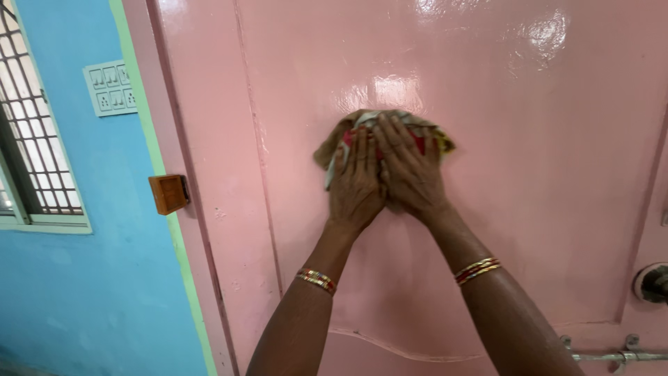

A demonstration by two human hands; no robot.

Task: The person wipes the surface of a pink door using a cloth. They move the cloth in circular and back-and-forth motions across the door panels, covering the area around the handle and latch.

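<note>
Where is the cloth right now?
In the head view, the cloth is pressed flat against the pink door, upper centre, under both the left hand and right hand.

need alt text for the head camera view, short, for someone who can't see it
Two bare hands, the left hand and right hand, press a crumpled multicoloured cloth flat against a glossy pink door, a bangle on each wrist. To the left are a blue wall, a switch panel, a barred window and a small brown box; a metal latch sits lower right.
</note>
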